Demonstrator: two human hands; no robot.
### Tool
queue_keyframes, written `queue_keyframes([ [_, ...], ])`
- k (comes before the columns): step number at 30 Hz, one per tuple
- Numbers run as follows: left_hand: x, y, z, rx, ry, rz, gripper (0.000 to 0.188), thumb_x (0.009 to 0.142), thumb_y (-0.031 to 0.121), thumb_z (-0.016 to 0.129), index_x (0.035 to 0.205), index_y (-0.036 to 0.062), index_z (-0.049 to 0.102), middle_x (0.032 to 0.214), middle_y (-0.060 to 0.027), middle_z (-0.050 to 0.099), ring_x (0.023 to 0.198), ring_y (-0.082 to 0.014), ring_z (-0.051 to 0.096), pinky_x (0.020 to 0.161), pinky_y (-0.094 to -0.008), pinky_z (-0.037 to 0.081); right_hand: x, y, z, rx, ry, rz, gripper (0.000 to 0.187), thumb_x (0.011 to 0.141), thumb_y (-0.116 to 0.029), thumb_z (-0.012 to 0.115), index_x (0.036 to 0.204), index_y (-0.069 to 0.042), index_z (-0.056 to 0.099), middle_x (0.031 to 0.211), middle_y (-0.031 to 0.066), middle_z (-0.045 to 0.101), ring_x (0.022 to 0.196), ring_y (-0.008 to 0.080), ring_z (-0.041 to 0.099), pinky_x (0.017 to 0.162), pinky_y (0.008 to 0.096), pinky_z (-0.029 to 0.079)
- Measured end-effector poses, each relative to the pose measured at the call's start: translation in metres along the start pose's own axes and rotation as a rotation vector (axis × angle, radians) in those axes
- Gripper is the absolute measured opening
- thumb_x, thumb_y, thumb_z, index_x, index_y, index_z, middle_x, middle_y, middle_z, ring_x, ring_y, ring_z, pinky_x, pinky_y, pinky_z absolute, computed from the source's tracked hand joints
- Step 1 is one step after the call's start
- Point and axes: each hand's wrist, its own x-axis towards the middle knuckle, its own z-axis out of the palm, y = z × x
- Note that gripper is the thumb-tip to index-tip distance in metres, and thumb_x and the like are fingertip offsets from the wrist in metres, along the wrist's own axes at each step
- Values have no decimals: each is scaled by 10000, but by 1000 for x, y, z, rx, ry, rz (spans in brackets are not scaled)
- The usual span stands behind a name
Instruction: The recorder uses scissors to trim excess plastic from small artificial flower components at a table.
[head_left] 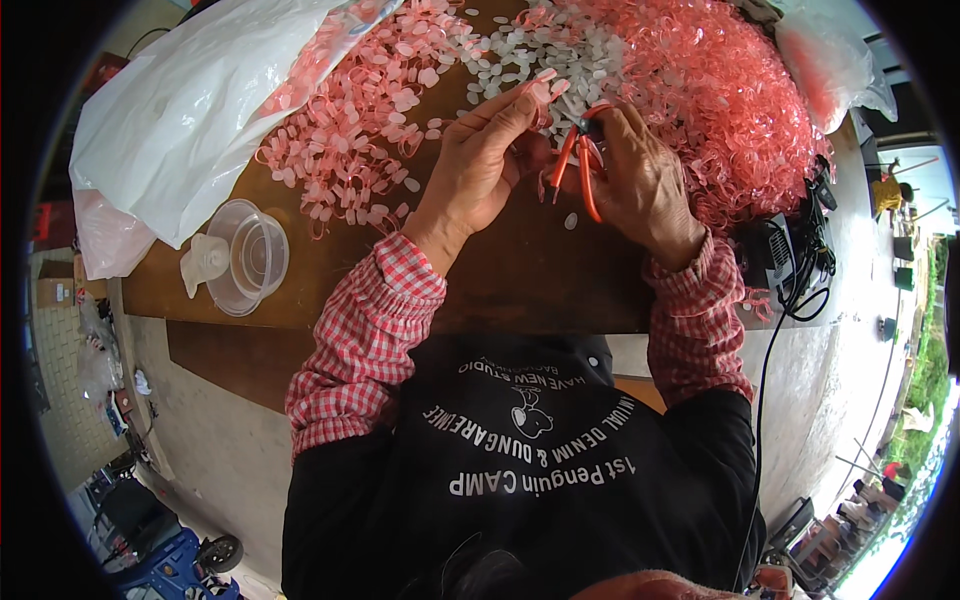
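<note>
My left hand pinches a small pink plastic piece between thumb and fingers above the brown table. Just beside it, my right hand is closed around small pliers with orange handles. The metal jaws point away from me, close to the fingers of my left hand; whether they touch the piece I cannot tell. Beyond both hands lies a scatter of whitish oval bits. One loose oval rests on the table below the pliers.
A large heap of pink plastic pieces covers the far right. More pink pieces spread at left beside a white plastic bag. A clear round tub stands near the left front edge. Black cables hang over the right edge.
</note>
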Motion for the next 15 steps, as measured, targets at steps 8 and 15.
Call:
queue_keyframes([
  [8, 1, -6, 4, 157, 60, 145, 333, 940, 252, 634, 1201, 47, 645, 877, 24, 625, 760, -46, 534, 637, -211, 468, -2, -2, 6, -161, 18, -9, 454, 772, -211, 744, 1085, 6, 498, 961, 187, 549, 789, 393, 598, 634, 440, 493],
  [15, 4, -14, -2, 166, 54, 108, 353, 944, 243, 623, 1232, 38, 623, 1015, -5, 630, 757, -63, 533, 672, -215, 463, -6, 7, 12, -243, -50, -15, 500, 796, -337, 730, 1085, 16, 526, 928, 175, 574, 739, 335, 627, 596, 412, 514],
])
